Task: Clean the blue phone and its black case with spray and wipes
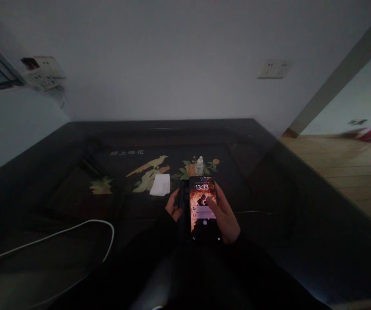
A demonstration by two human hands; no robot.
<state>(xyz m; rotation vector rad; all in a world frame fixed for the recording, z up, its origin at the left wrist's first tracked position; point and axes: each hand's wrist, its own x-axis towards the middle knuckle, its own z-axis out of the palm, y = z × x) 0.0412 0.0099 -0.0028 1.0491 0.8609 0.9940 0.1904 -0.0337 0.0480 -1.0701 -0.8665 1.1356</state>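
Observation:
A smartphone [204, 209] with a lit lock screen reading 13:33 is held upright over the dark table [75, 206]. My right hand [226, 217] grips the phone's right side, thumb lying across the screen. My left hand [173, 207] curls round the phone's left edge, fingers closed on it. Just beyond the phone stands a small clear bottle [200, 165]. A folded white cloth [160, 185] lies to the left of the phone, apart from both hands.
The dark lacquered table carries a bird and flower inlay [149, 170]. A white cable [75, 228] loops across its left front. Wall sockets [274, 69] sit on the white wall behind. Wooden floor [350, 168] shows at the right.

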